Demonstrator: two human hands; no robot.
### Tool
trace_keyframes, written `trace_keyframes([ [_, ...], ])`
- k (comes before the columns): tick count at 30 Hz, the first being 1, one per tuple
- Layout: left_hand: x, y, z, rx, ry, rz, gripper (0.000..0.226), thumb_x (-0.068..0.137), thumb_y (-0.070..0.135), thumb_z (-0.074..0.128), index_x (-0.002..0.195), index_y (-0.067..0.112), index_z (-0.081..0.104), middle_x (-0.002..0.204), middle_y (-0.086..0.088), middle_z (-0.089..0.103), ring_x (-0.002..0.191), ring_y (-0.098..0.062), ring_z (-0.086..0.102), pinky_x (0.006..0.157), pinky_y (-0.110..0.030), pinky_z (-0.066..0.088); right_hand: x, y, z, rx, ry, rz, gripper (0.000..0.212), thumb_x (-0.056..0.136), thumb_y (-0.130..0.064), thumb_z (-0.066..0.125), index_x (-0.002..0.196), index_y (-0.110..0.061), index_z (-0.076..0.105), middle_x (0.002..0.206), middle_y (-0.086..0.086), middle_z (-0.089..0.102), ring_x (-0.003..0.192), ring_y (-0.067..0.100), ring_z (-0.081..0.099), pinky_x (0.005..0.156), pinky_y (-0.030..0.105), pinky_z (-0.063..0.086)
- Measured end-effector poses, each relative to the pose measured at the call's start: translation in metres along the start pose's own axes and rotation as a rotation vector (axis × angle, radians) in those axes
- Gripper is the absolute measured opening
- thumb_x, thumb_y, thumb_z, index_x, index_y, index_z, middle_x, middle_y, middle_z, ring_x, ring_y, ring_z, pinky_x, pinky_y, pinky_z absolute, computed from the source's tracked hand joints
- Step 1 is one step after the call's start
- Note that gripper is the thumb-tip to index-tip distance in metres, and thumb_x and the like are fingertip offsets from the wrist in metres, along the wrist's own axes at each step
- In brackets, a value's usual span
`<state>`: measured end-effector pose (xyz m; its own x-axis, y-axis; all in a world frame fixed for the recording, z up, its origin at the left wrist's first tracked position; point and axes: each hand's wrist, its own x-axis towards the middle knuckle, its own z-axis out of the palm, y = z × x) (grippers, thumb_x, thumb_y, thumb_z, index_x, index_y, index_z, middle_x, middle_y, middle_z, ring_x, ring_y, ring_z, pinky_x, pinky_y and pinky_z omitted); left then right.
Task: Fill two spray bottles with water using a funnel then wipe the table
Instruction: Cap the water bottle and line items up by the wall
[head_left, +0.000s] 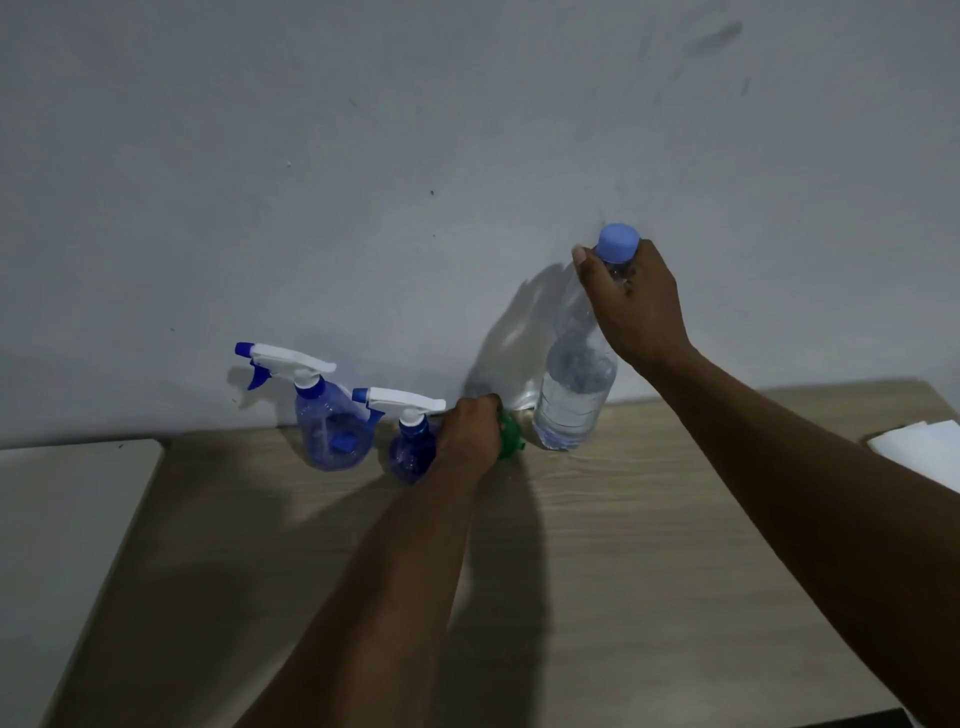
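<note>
At the far left, at nine o'clock from everything else, a pale surface (67, 519) lies beside the wooden tabletop (649, 571). Behind both there is a grey wall (363, 156).

The larger spray bottle (332, 421) stands upright at the back edge of the tabletop, close to the wall. It is clear with a blue tint, and its white trigger head points to nine o'clock. Just beside it, at four o'clock, stands the smaller spray bottle (410, 452) of the same kind, its head also pointing to nine o'clock.

At three o'clock from the smaller bottle is the left hand (470, 431). Its fingers are curled around the green funnel (511, 434) and hold it low at the tabletop. The hand covers most of the funnel, and only its green right side is visible.

Near the funnel, at three o'clock, is the water bottle (574, 395). It is clear, with water in about the lower half, and it leans with its top toward one o'clock. Its base is at the tabletop near the wall, but I cannot tell if it rests there fully. The right hand (634, 306) grips the neck from above, the fingers wrapped around it just under the blue cap (618, 243), which is on the bottle.

At the right edge, at three o'clock and well apart from the bottle, a white sheet (919, 452) lies on the tabletop. Whether it is paper or cloth I cannot tell.
</note>
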<state>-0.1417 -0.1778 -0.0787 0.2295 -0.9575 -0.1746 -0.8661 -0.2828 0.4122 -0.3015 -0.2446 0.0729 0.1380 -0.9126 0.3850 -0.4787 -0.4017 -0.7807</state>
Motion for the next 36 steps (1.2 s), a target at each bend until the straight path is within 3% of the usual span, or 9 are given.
trace_keyframes([
  [5, -0.005, -0.002, -0.002, -0.027, -0.018, 0.023, 0.024, 0.096, 0.013, 0.056, 0.121, 0.012, 0.059, 0.113, -0.019, 0.066, 0.102, -0.036, 0.065, 0.083, -0.044, 0.056, -0.001, 0.0, -0.002, -0.021, -0.021, -0.002, 0.034, 0.096, -0.043, 0.057, 0.101, -0.009, 0.061, 0.095, 0.011, 0.064, 0.078, 0.009, 0.055, 0.071, 0.018, 0.043],
  [7, -0.013, -0.004, -0.004, -0.046, -0.01, 0.04, 0.029, 0.095, 0.017, 0.06, 0.123, 0.012, 0.055, 0.112, -0.018, 0.066, 0.102, -0.036, 0.065, 0.082, -0.044, 0.055, 0.0, 0.001, -0.001, -0.017, -0.017, 0.007, 0.035, 0.095, -0.045, 0.057, 0.097, -0.01, 0.061, 0.092, 0.011, 0.064, 0.077, 0.011, 0.055, 0.072, 0.023, 0.045],
  [11, -0.032, -0.009, -0.012, -0.083, -0.006, 0.07, 0.037, 0.091, 0.022, 0.066, 0.124, 0.016, 0.051, 0.114, -0.016, 0.067, 0.105, -0.037, 0.065, 0.083, -0.046, 0.056, 0.006, 0.005, 0.0, -0.071, 0.04, 0.036, 0.05, 0.085, -0.068, 0.054, 0.091, -0.019, 0.059, 0.086, 0.006, 0.063, 0.087, 0.029, 0.062, 0.082, 0.047, 0.054],
  [19, -0.075, -0.009, -0.042, -0.183, 0.035, 0.156, 0.046, 0.089, 0.023, 0.07, 0.131, 0.014, 0.052, 0.111, -0.015, 0.069, 0.103, -0.032, 0.066, 0.083, -0.039, 0.054, -0.005, -0.015, -0.017, -0.126, 0.038, 0.189, 0.09, 0.066, -0.096, 0.042, 0.107, -0.017, 0.056, 0.108, 0.008, 0.061, 0.099, 0.028, 0.061, 0.088, 0.052, 0.052],
  [23, -0.087, 0.003, -0.068, -0.204, 0.064, 0.197, 0.03, 0.086, 0.023, 0.071, 0.115, 0.014, 0.068, 0.097, -0.011, 0.073, 0.095, -0.028, 0.068, 0.085, -0.038, 0.055, -0.021, -0.041, -0.032, -0.207, 0.084, 0.181, 0.08, 0.081, -0.082, 0.046, 0.129, -0.019, 0.048, 0.132, 0.005, 0.05, 0.123, 0.025, 0.05, 0.103, 0.051, 0.041],
  [27, -0.093, 0.031, -0.099, -0.189, 0.072, 0.223, 0.03, 0.086, 0.032, 0.069, 0.114, 0.023, 0.07, 0.101, -0.008, 0.072, 0.095, -0.026, 0.067, 0.09, -0.039, 0.055, -0.033, -0.056, -0.058, -0.348, 0.227, -0.033, 0.051, 0.095, -0.057, 0.048, 0.127, -0.018, 0.049, 0.126, 0.007, 0.052, 0.114, 0.026, 0.054, 0.094, 0.045, 0.044],
  [31, -0.098, 0.067, -0.128, -0.17, 0.057, 0.284, 0.031, 0.085, 0.039, 0.07, 0.114, 0.026, 0.069, 0.103, -0.007, 0.07, 0.092, -0.022, 0.067, 0.089, -0.04, 0.056, -0.045, -0.062, -0.101, -0.356, -0.04, 0.026, 0.028, 0.091, -0.037, 0.062, 0.113, -0.019, 0.061, 0.098, 0.002, 0.066, 0.094, 0.022, 0.063, 0.081, 0.033, 0.049],
  [34, -0.104, 0.101, -0.143, -0.142, 0.009, 0.323, 0.032, 0.085, 0.04, 0.071, 0.114, 0.027, 0.068, 0.11, -0.007, 0.069, 0.096, -0.022, 0.067, 0.091, -0.041, 0.056, -0.058, -0.058, -0.141, -0.432, -0.377, 0.174, 0.028, 0.09, -0.035, 0.067, 0.114, -0.022, 0.065, 0.104, 0.003, 0.071, 0.098, 0.02, 0.064, 0.082, 0.028, 0.047],
  [36, -0.112, 0.126, -0.148, -0.111, -0.034, 0.356, 0.034, 0.086, 0.038, 0.073, 0.117, 0.025, 0.069, 0.115, -0.006, 0.069, 0.102, -0.022, 0.066, 0.094, -0.04, 0.055, -0.069, -0.054, -0.171, -0.471, -0.454, 0.231, 0.031, 0.09, -0.036, 0.067, 0.118, -0.022, 0.065, 0.111, 0.002, 0.071, 0.101, 0.019, 0.062, 0.087, 0.03, 0.047],
])
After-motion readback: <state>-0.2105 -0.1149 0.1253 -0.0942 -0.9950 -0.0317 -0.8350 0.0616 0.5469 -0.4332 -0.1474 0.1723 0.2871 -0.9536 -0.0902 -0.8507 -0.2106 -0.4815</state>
